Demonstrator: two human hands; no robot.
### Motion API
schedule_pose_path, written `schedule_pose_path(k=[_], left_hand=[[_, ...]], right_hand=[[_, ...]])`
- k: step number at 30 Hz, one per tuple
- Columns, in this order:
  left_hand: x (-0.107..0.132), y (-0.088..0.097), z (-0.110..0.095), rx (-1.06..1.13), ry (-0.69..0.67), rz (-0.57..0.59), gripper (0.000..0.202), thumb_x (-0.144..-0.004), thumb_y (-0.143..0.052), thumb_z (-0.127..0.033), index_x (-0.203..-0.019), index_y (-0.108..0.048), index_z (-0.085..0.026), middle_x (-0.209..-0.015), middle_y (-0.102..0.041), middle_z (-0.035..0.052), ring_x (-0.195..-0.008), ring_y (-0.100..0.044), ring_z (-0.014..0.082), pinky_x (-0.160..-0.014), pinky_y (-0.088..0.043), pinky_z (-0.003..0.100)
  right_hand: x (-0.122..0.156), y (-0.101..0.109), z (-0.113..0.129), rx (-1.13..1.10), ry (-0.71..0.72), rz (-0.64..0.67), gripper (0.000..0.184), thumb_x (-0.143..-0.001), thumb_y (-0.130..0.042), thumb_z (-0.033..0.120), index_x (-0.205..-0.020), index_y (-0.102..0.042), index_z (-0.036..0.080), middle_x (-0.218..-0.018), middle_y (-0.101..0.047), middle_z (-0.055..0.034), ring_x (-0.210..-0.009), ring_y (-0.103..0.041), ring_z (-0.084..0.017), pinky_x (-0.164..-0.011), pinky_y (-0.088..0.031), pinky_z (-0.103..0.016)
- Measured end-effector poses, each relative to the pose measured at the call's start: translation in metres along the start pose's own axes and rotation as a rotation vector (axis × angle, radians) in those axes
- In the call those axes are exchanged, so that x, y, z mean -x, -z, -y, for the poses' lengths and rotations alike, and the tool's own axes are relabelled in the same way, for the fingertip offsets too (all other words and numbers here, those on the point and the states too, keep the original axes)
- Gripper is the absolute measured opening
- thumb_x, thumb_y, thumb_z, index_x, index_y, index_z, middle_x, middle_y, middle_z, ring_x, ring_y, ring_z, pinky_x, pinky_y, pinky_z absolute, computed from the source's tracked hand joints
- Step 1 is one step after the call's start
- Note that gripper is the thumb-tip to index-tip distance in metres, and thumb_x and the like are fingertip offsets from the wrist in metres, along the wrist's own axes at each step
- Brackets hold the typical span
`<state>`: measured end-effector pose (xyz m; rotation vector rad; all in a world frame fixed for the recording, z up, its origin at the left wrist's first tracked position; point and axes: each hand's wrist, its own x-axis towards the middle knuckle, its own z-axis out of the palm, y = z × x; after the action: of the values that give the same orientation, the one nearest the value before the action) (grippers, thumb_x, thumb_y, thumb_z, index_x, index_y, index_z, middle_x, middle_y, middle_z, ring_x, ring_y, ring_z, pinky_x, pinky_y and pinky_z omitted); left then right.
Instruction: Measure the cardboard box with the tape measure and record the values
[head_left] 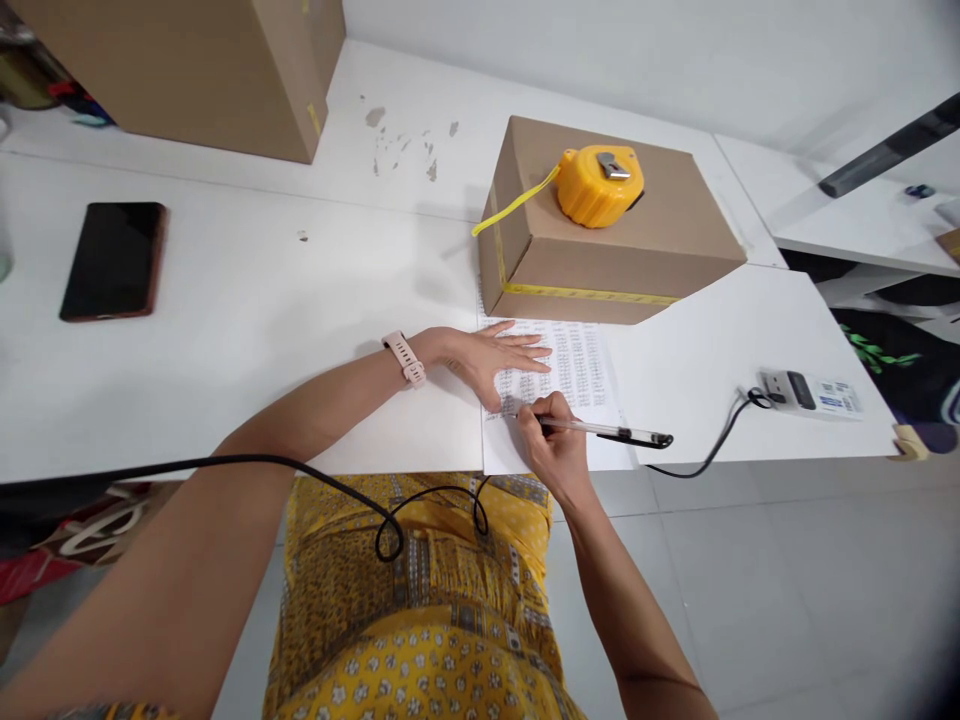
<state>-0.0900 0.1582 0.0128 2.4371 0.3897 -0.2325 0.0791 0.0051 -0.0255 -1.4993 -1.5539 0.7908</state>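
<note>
My left hand (491,357) lies flat with fingers spread on a printed sheet of paper (581,372) at the white table's front edge. My right hand (556,440) is closed round a pen (615,432), whose tip touches the sheet's lower left part. Just behind the sheet stands a small cardboard box (660,240) with a yellow tape measure (598,185) on top; its yellow tape runs down over the box's left side. A pink watch (405,358) is on my left wrist.
A dark phone (114,259) lies at the left of the white table (247,330). A large cardboard box (217,70) stands at the back left. A small white device (810,392) with a black cable sits at the right. A black cable (390,520) crosses my lap.
</note>
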Motion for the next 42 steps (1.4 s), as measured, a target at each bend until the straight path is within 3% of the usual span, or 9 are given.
schedule_pose_path(k=[19,33,42], left_hand=[[0.0000,-0.0018,0.0007,0.017,-0.013,-0.015,0.103,-0.067,-0.071,-0.050,-0.159,-0.032,-0.023,-0.171,-0.013,0.0053,-0.158,0.000,0.0313,-0.122,0.016,0.044],[-0.0007,-0.0030,0.0011,-0.026,0.002,0.001,0.102,-0.070,-0.069,-0.049,-0.161,-0.028,-0.024,-0.172,-0.008,0.0021,-0.159,0.003,0.0248,-0.121,0.019,0.041],[-0.0008,-0.0037,0.0022,0.002,-0.002,-0.011,0.103,-0.069,-0.070,-0.049,-0.160,-0.030,-0.025,-0.172,-0.009,0.0016,-0.159,0.002,0.0257,-0.121,0.020,0.040]], right_hand=[[-0.0010,0.0003,0.0026,-0.005,0.002,0.002,0.024,-0.092,-0.058,0.032,-0.073,-0.046,0.023,-0.058,-0.044,0.0061,-0.055,-0.041,-0.011,-0.055,-0.033,-0.026],[-0.0008,-0.0007,0.0000,-0.028,-0.011,0.012,0.023,-0.092,-0.058,0.031,-0.074,-0.046,0.023,-0.060,-0.045,0.0064,-0.055,-0.041,-0.010,-0.056,-0.033,-0.026],[-0.0013,0.0003,0.0033,-0.026,-0.036,0.002,0.023,-0.090,-0.059,0.030,-0.073,-0.045,0.023,-0.059,-0.043,0.0068,-0.054,-0.039,-0.010,-0.054,-0.030,-0.026]])
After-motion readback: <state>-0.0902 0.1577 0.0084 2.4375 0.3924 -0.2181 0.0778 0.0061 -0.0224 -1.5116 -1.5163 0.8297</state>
